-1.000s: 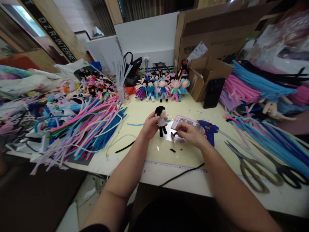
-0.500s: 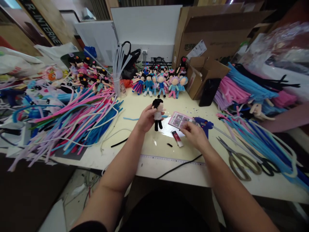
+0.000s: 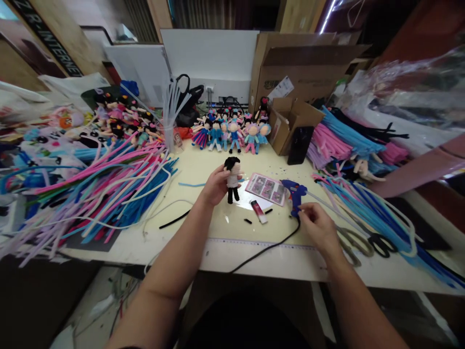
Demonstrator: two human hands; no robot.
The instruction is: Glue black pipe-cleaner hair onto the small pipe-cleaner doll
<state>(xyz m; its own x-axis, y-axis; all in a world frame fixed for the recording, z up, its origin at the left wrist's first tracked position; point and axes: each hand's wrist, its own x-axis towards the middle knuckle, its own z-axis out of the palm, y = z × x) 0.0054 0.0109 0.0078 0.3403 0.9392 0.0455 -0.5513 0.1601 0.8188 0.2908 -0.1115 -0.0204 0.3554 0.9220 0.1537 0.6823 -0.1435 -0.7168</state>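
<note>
A small fuzzy doll (image 3: 234, 180) with black hair, a pale face, a white top and black legs stands upright in my left hand (image 3: 215, 184), the fingers wrapped round its back and side. My right hand (image 3: 317, 224) has curled fingers at the handle of a blue glue gun (image 3: 293, 190), which lies on the table. A card with printed pictures (image 3: 265, 188) lies between the doll and the gun. In front of it are a red and white lighter (image 3: 258, 212) and two short black pieces, one on its left (image 3: 247, 221) and one on its right (image 3: 269, 211).
Pipe cleaners lie heaped at left (image 3: 119, 194) and right (image 3: 366, 203). Finished dolls (image 3: 232, 133) stand at the back beside cardboard boxes (image 3: 294, 121) and a black phone (image 3: 300, 145). Scissors (image 3: 358, 242) lie right of my right hand. The gun's black cord (image 3: 265, 251) crosses the front.
My right hand has moved right, from the picture card to the glue gun's handle. A second short black piece now shows beside the lighter. My left hand still holds the doll.
</note>
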